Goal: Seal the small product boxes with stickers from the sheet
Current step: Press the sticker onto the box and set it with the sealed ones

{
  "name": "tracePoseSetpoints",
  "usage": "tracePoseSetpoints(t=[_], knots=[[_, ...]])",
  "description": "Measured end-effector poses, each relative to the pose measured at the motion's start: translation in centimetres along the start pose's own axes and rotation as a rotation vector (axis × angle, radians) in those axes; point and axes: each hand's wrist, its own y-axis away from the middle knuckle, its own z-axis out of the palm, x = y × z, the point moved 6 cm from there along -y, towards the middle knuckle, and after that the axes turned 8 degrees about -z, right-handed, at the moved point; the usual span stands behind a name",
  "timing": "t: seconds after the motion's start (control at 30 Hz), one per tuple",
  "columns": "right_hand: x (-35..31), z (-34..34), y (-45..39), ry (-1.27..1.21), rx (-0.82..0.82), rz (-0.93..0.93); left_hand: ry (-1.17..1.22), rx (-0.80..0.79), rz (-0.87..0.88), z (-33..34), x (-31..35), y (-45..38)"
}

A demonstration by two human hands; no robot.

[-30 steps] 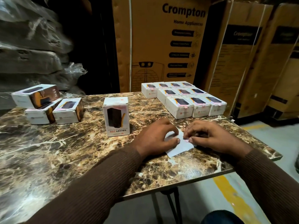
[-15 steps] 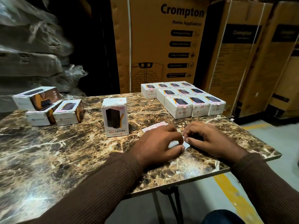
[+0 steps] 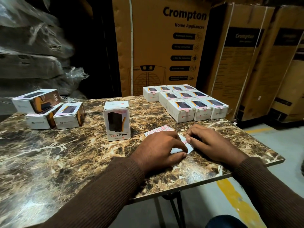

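Since the earlier frames the sticker sheet (image 3: 160, 130) has turned under the hands: its far end, printed with pink-outlined stickers, now projects beyond the left hand (image 3: 162, 146), where a second ago only plain white paper showed between the hands. Both hands have kept their places near the table's near right edge. The left hand lies palm down on the sheet, fingers extended and pressing it flat to the table (image 3: 65, 162), thumb along the near edge. The right hand (image 3: 209, 142) rests just beside it, fingers curled, its fingertips (image 3: 189, 137) pinching at a pink sticker on the sheet's right-hand edge; whether the sticker is already lifted free cannot be told. Brown ribbed sleeves cover both forearms.

One upright box (image 3: 117, 120), printed "HALLEY 20K" upside down to the viewer, stands to the left of the left hand, apart from it. Behind the right hand, at the table's far right corner, a block of boxes (image 3: 185, 100) lies flat in close rows; pink stickers show across the front flaps of the nearest ones. At the far left a loose group of three boxes (image 3: 49, 111) lies on its sides, one resting on top of the other two. Tall brown cartons (image 3: 164, 46) marked "Crompton Home Appliances" stand behind the table, with plastic-wrapped bundles (image 3: 32, 46) stacked at the left.
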Motion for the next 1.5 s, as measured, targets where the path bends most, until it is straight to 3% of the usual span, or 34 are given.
tracePoseSetpoints(t=[0.33, 0.8, 1.5], knots=[[0.0, -0.7, 0.2, -0.151, 0.056, 0.037, 0.022, -0.015, 0.001, 0.0, -0.1, -0.1], [-1.3, -0.3, 0.1, 0.07, 0.029, -0.14, 0.065, -0.005, 0.01, -0.1, 0.0, -0.1], [-0.7, -0.8, 0.4, -0.022, 0.084, 0.016, 0.091, -0.021, 0.023, 0.0, -0.1, -0.1]])
